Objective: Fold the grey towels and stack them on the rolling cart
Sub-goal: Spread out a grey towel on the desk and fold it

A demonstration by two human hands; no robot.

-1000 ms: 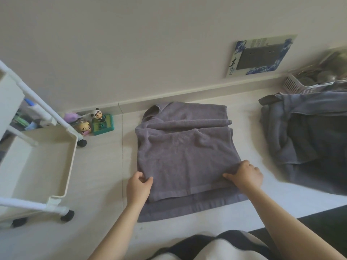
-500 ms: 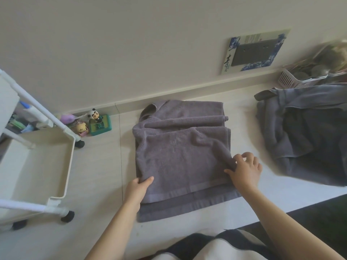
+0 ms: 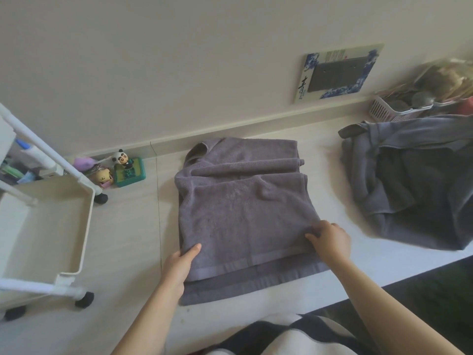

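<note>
The right hand [image 3: 330,239] has been returned to the towel [image 3: 243,213] edge, which is pinched opposite the left hand [image 3: 179,265] grip, so the next fold is judged imminent.

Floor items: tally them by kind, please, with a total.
Grey towel being folded: 1
Heap of unfolded grey towels: 1
White rolling cart: 1
Toy figures: cluster, 1
Pink basket: 1
Total: 5

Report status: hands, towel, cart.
Left hand and right hand grip the half-folded grey towel at its near corners. Rolling cart tray bare. Unfolded grey towels wait right.
</note>
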